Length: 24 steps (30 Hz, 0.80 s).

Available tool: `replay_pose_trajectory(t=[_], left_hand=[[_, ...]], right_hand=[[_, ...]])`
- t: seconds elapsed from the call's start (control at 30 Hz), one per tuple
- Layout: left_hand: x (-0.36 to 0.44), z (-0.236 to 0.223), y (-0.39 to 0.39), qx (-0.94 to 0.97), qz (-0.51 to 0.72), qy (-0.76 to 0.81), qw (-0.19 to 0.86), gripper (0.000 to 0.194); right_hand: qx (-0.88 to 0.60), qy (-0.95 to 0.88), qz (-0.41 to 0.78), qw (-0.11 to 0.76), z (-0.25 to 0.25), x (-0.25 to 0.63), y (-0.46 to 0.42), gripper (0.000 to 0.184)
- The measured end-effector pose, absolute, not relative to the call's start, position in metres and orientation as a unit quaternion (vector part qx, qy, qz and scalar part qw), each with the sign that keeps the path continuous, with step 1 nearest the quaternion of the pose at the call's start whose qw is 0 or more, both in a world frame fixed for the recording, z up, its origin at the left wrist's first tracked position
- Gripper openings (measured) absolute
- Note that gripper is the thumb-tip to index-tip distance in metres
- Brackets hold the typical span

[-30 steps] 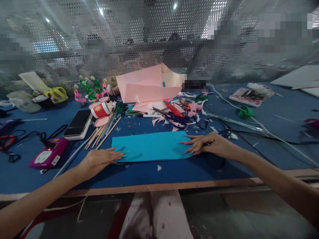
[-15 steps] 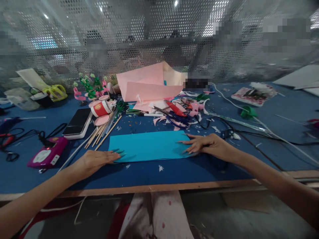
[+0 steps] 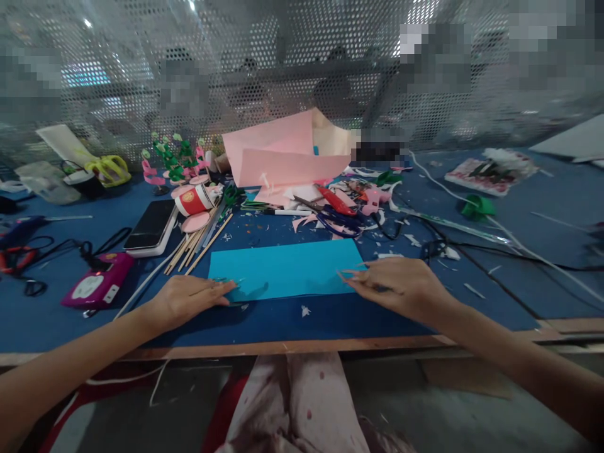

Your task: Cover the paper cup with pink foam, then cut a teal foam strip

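Right-hand shift: since the earlier frame the right hand (image 3: 406, 283) has narrowed from spread fingers to fingers bunched at the near right corner of the blue sheet (image 3: 287, 270), and more of the sheet's right edge shows.
Purple block: a hard plastic power block (image 3: 99, 283) with sockets lies at the left; a smooth white cable (image 3: 146, 280) slants just right of it.
Dark slab: a glossy, flat, round-cornered slab (image 3: 151, 226) lies on the far side of the block.
Left hand: the left hand (image 3: 186, 299) has straight fingers laid flat on the near left corner of the sheet, not closed around it.
Sticks and cup: thin wooden sticks (image 3: 189, 251) fan out beyond the left hand; a red-and-white paper cup (image 3: 194, 200) lies on its side at their far end.
Blue sheet: smooth, matte, long and rectangular, flat on the blue tabletop (image 3: 268, 324) between the hands; straight far edge, faint second line along the near one.
Room: a strip of tabletop bearing a torn white scrap (image 3: 306, 311) separates the sheet from the wooden edge (image 3: 283, 347); a narrower band separates it from the scissors (image 3: 340, 221) and jagged pink offcuts beyond.
Right grip: thumb and fingertips meet the sheet; I cannot tell whether they pinch it.
Black cable: thin and flexible, the black cable (image 3: 519, 253) runs off to the right beyond the right hand.
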<state>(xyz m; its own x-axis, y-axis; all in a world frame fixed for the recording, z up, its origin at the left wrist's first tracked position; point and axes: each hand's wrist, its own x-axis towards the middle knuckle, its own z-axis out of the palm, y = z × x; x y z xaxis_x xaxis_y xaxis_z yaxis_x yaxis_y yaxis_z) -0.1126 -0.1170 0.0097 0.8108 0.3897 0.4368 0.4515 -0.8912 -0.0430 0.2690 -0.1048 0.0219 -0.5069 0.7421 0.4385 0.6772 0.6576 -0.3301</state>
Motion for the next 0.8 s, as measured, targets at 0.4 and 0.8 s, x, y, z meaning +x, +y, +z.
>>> replay_pose_trajectory(t=[0.4, 0.8], left_hand=[[-0.075, 0.034, -0.104, -0.955, -0.183, -0.147, 0.180, 0.013], [-0.048, 0.028, -0.095, -0.977, -0.161, -0.119, 0.079, 0.019]], right_hand=[[-0.232, -0.936, -0.239, 0.112, 0.020, 0.191, -0.110, 0.048], [-0.238, -0.966, -0.016, 0.100, 0.005, 0.195, -0.075, 0.053]])
